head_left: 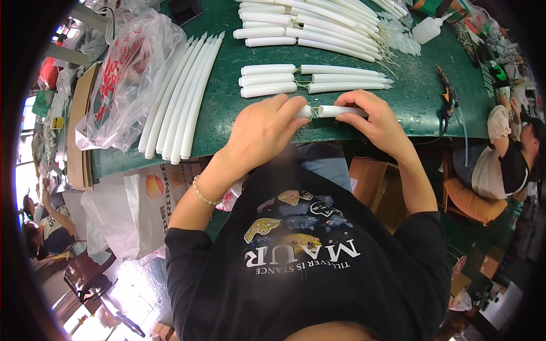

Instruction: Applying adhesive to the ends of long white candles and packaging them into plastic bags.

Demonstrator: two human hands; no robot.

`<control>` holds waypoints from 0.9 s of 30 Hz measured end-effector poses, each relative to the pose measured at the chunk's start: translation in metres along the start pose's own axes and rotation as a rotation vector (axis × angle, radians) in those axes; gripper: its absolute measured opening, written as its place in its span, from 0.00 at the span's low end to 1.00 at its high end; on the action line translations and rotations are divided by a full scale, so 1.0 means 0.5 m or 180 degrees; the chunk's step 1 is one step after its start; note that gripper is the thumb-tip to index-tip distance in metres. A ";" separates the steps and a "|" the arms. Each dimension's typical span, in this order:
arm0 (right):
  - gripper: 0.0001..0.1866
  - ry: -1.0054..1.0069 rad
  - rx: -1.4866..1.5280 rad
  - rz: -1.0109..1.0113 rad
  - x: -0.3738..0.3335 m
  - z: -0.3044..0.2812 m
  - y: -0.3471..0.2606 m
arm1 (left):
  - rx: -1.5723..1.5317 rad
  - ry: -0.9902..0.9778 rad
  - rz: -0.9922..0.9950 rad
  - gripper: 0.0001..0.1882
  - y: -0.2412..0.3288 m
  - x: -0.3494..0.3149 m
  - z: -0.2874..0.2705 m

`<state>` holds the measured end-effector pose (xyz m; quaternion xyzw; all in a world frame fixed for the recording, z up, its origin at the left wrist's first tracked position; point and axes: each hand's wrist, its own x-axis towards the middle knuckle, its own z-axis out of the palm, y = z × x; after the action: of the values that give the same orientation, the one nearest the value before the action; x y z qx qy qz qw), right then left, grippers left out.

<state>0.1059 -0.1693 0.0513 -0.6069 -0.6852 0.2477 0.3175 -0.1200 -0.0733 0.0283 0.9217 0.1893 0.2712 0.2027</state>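
Observation:
Near the table's front edge, my left hand [263,126] is closed on the short white base [305,112] of an electric taper candle. My right hand [376,118] pinches the longer white candle tube [327,111] between thumb and fingers. The two parts lie end to end with a small gap, and thin wires show in it. My fingers hide most of both parts. Just beyond, several similar candles [347,79] lie in a row, each base [267,79] apart from its tube and joined by wires.
Whole white candles [185,108] lie at the left of the green table [222,74], beside a clear plastic bag [136,68]. More candle parts [318,28] are piled at the back. A glue gun [447,102] and a white squeeze bottle [427,29] are at right. Another person [509,145] sits far right.

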 end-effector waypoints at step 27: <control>0.11 -0.0959 0.1385 0.0571 0.004 -0.040 0.000 | 0.0288 0.0463 0.0446 0.15 0.023 0.018 0.004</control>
<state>0.1206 -0.1680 0.0650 -0.5390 -0.5989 0.5036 0.3117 -0.1089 -0.0796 0.0360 0.9188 0.1507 0.3421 0.1271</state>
